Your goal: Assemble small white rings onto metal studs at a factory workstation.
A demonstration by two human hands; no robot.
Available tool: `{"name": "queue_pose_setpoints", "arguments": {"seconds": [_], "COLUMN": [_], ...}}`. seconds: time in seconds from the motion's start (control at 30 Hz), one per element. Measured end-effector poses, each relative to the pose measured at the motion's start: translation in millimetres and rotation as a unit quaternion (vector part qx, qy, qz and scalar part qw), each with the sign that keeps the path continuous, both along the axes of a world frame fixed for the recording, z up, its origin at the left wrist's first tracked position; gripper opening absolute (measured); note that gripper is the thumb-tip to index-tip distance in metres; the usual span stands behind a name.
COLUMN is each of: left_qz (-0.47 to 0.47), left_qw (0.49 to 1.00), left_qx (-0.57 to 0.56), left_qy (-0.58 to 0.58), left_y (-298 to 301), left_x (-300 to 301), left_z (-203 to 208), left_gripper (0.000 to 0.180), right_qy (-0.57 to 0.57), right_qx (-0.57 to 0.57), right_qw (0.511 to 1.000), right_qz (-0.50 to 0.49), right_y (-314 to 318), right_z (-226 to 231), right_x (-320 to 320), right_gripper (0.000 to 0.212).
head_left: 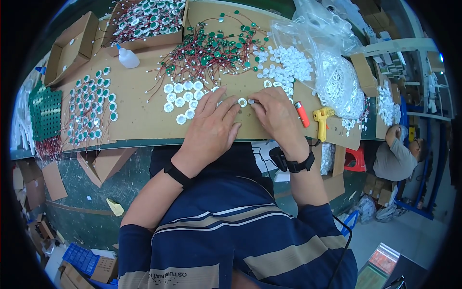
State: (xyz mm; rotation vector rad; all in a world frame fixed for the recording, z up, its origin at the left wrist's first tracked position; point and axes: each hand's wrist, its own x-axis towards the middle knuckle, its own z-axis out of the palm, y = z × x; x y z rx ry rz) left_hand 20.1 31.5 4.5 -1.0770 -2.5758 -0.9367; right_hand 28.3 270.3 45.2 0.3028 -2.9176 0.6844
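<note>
My left hand (210, 127) lies over the cardboard-covered worktop with its fingers stretched out, partly covering a group of round white caps (179, 102). Right by its fingertips is a single white ring (242, 102). My right hand (277, 118) is closed in a pinch, thumb and index finger on a small translucent white disc (250, 101) just beside that ring. Several more white rings (267, 84) lie past the right fingers, next to a heap of loose white discs (292, 62).
Green discs with red wires (207, 53) are piled at the back; assembled ones (91, 108) stand in rows at left. A white squeeze bottle (128, 58), a red lighter (302, 114), a yellow glue gun (322, 120) and a bag of white rings (337, 82) lie around. Another person (397, 156) is at far right.
</note>
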Motion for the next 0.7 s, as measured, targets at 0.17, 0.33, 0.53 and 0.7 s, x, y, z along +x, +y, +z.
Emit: {"name": "queue_pose_setpoints", "arguments": {"seconds": [0.17,0.33,0.53,0.7], "left_qz": [0.004,0.005,0.005,0.004], "left_qw": [1.0,1.0,1.0,1.0], "left_qx": [0.005,0.006,-0.001,-0.006], "left_qy": [0.0,-0.005,0.0,0.001], "left_y": [0,1,1,1], "left_x": [0,0,0,0], "left_z": [-2,-5,-5,-5], "left_gripper": [0.044,0.047,0.046,0.044], "right_qy": [0.024,0.03,0.026,0.005], "right_qx": [-0.009,-0.002,0.015,0.011], "right_qw": [0.999,0.999,0.999,1.0], "right_qz": [0.032,0.042,0.036,0.028], "right_y": [-6,-9,-14,-14], "right_z": [0,-5,-7,-7], "right_x": [-3,-4,-4,-5], "right_gripper": [0.02,0.02,0.018,0.018]}}
